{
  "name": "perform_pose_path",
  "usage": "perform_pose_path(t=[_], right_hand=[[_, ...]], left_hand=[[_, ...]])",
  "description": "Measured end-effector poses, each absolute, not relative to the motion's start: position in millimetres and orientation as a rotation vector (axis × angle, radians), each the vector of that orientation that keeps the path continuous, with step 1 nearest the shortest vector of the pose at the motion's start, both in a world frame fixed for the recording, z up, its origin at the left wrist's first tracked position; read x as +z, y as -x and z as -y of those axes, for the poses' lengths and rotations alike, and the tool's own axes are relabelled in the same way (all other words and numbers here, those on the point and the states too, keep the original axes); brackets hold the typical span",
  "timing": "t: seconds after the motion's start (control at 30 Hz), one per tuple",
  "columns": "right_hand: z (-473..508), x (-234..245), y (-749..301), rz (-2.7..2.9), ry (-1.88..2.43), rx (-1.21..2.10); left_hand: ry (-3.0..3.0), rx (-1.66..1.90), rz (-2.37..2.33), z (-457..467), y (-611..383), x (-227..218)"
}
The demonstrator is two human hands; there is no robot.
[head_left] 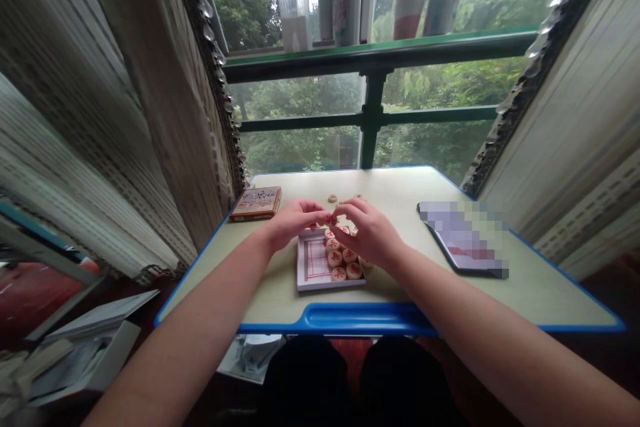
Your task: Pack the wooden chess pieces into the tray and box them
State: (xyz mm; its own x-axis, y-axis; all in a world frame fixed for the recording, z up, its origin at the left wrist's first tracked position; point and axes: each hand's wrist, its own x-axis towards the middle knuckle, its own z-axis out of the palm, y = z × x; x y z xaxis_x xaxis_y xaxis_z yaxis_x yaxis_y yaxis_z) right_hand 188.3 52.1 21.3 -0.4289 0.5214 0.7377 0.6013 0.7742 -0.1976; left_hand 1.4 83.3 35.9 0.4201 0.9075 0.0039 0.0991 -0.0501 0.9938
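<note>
My left hand (300, 217) pinches a red-marked xiangqi piece (331, 219); my right hand (370, 230) curls against it, its grip unclear. Just nearer me, red soldier pieces (335, 258) fill the open box's (301, 270) right side; red-lined paper (316, 260) shows left. Loose pieces (333, 198) lie beyond my fingers. Rightward there's room before the smartphone (460, 240).

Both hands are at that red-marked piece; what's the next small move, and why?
Probably lower the red-marked piece into the left side of the open box: the left hand and right hand meet around it near the far edge, and that side shows bare red-lined surface, while round pieces crowd the right.
</note>
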Motion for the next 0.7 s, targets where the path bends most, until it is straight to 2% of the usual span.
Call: perform_pose_path(t=[0.4,0.7], right_hand=[[-47.1,25.5,-187.5,1.983,0.82,-0.009],[-53.1,25.6,-192.2,2.007,0.873,0.04]], left_hand=[[-1.428,0.834,-0.803,-77.1,2.0,45.2],[-1.492,0.845,-0.887,-77.3,-0.4,42.2]])
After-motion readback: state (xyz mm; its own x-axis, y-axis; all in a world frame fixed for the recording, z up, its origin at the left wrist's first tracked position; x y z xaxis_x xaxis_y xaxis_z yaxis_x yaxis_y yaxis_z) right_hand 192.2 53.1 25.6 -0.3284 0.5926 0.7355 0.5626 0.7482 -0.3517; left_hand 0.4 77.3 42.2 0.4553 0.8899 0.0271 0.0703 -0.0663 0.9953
